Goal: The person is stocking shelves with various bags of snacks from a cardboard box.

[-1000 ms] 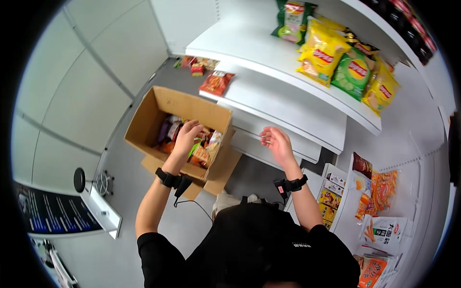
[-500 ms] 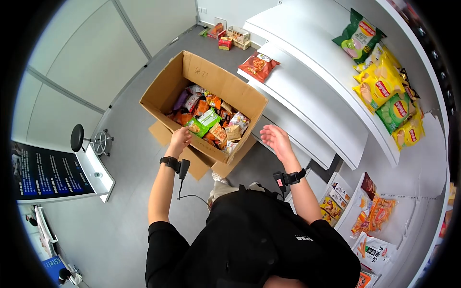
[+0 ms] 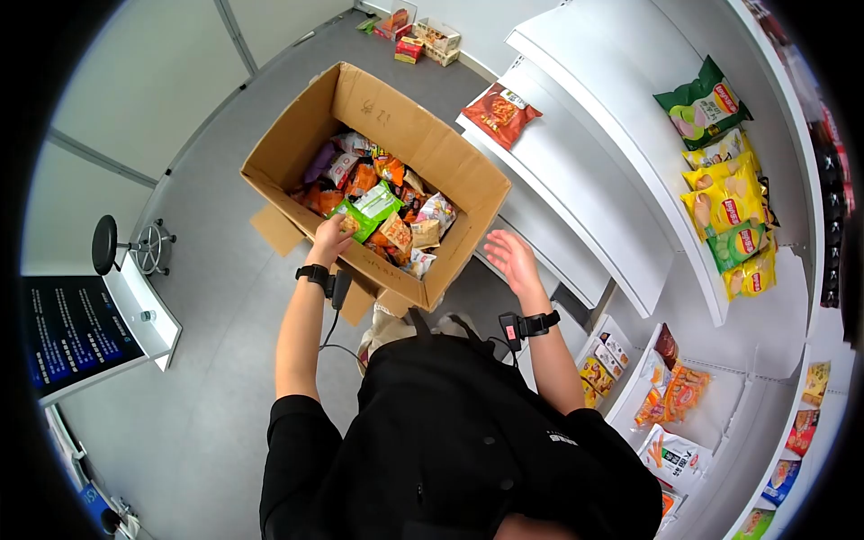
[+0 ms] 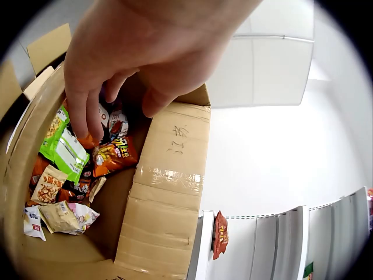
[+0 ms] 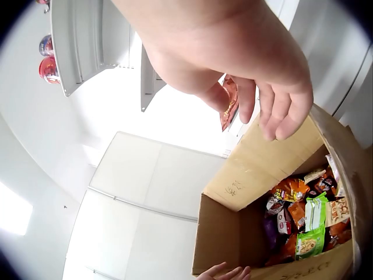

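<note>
An open cardboard box on the floor holds a pile of snack bags, with a green bag on top. My left hand is over the box's near left edge, fingers relaxed and holding nothing; in the left wrist view the hand hangs above the bags. To the right of the box, my right hand is in the air, empty, its fingers loosely extended. A red snack bag lies at the left end of a white shelf, beyond the right hand.
White shelves rise at the right, with yellow and green chip bags on the upper one. Lower right, more packets stand on shelves. Small boxes sit on the floor behind. A stool stands at the left.
The head view has shifted, bringing the box and shelves into a different position. My left hand has moved back from over the box's contents to its near edge. The right hand stays empty.
</note>
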Demonstrator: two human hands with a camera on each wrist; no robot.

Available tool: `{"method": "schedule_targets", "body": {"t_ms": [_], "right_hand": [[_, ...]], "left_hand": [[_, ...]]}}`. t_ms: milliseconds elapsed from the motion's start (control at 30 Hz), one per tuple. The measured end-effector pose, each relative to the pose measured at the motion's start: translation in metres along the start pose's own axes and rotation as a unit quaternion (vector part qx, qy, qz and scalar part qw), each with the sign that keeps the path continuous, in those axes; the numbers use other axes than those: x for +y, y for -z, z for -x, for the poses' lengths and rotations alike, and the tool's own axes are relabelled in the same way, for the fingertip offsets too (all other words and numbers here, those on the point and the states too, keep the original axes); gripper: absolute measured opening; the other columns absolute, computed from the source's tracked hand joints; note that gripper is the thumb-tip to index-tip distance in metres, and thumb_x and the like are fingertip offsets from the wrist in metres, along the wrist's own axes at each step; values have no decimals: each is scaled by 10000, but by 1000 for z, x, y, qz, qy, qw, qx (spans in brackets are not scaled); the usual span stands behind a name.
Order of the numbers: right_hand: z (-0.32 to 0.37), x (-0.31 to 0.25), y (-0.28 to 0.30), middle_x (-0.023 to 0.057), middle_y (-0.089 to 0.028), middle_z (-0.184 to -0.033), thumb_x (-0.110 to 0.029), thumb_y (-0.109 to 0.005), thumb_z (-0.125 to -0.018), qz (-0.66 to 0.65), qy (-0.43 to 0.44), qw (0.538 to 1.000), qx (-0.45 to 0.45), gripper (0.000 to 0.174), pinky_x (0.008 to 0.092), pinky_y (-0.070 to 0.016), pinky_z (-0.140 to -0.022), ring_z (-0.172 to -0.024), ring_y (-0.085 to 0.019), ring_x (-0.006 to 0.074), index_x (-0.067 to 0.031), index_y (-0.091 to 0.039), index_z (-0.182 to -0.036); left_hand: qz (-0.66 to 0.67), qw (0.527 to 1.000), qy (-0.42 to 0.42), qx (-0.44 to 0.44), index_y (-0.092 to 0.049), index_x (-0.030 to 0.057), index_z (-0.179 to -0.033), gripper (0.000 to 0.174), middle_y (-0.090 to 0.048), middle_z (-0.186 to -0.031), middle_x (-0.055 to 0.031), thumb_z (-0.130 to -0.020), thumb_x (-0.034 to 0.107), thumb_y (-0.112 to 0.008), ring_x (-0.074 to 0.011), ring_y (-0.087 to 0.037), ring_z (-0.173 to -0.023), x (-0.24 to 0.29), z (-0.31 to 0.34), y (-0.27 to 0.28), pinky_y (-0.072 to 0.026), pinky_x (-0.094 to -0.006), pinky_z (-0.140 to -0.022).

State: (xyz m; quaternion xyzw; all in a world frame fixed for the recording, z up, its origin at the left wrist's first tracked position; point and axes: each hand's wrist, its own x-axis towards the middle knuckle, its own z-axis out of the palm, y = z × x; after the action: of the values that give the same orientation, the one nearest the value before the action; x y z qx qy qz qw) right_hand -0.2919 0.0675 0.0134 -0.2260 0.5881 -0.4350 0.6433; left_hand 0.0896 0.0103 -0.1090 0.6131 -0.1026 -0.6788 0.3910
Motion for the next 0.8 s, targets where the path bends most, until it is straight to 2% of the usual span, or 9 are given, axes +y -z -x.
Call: {"method": "schedule_targets", "body": {"t_ms": [100, 200, 333, 433, 500, 567, 633, 767, 800], "right_hand": [[-11, 1, -2, 80, -594, -1130, -265, -531, -922, 26, -7, 999, 28, 282, 311, -475, -778, -975, -573, 171, -49, -567, -1099], [-25, -7, -4, 77, -564, -1180, -291, -544, -908, 47, -8, 998, 49, 344, 337, -455, -825, -1035, -543, 180, -46, -553, -1149], [-73, -13, 1, 62, -558, -1174, -318, -561, -887, 83, -5, 996, 45, 418, 351, -426, -871, -1079, -515, 189, -41, -535, -1198], [-114, -19, -7, 61, -558, -1168, -319, -568, -877, 135, -4, 991, 21, 440, 356, -417, -882, -1093, -505, 185, -53, -525, -1224], [-136, -38, -27, 68, -556, -1177, -315, -571, -872, 178, -4, 984, 5, 443, 361, -419, -881, -1096, -504, 182, -62, -523, -1233], [-168, -52, -45, 83, -503, -1281, -284, -553, -891, 204, -11, 979, -25, 445, 370, -399, -919, -1187, -462, 220, -64, -500, -1274], [-199, -58, -66, 94, -467, -1329, -283, -557, -887, 213, 6, 976, -55, 463, 382, -389, -936, -1208, -454, 231, -56, -485, -1285], [-269, -44, -101, 163, -354, -1401, -281, -588, -849, 361, 146, 918, -78, 541, 397, -343, -1017, -1283, -370, 294, -31, -445, -1308], [-280, -43, -111, 193, -315, -1422, -282, -602, -829, 395, 168, 900, -79, 561, 403, -322, -1046, -1316, -326, 323, -37, -447, -1309]], "left_hand": [[19, 1000, 22, 5, -213, -19, -1430, 720, -140, -1508, -214, -904, 349, -537, -367, -368, -1307, -3, -11, -4, -381, -436, -1025], [-19, 998, 50, 39, -290, 13, -1401, 702, -286, -1435, -194, -862, 351, -587, -362, -414, -1238, -9, -31, -4, -384, -470, -960], [5, 995, 67, 78, -504, -37, -1244, 558, -557, -1175, -146, -842, 336, -605, -233, -520, -1047, -22, -53, -4, -388, -350, -892], [23, 990, 25, 137, -567, -50, -1163, 476, -605, -1070, -104, -846, 302, -598, -191, -531, -977, -12, -33, -28, -398, -319, -847], [21, 991, -16, 134, -572, -61, -1150, 451, -591, -1157, -116, -849, 274, -590, -197, -532, -1043, -47, -89, -7, -397, -322, -897], [-7, 977, 20, 211, -571, -71, -1146, 445, -589, -1176, -119, -853, 263, -582, -200, -530, -1068, -1, -34, -52, -386, -317, -924], [38, 979, 13, 201, -571, -75, -1141, 440, -600, -1156, -124, -854, 258, -580, -203, -546, -1047, -44, -91, -30, -400, -320, -908], [33, 974, 74, 211, -497, -31, -1261, 543, -469, -1340, -151, -834, 291, -592, -237, -433, -1197, -32, -80, -49, -335, -354, -993], [70, 970, 70, 221, -547, -27, -1180, 442, -554, -1242, -153, -850, 266, -574, -250, -537, -1077, -35, -83, -55, -405, -352, -930]]}}
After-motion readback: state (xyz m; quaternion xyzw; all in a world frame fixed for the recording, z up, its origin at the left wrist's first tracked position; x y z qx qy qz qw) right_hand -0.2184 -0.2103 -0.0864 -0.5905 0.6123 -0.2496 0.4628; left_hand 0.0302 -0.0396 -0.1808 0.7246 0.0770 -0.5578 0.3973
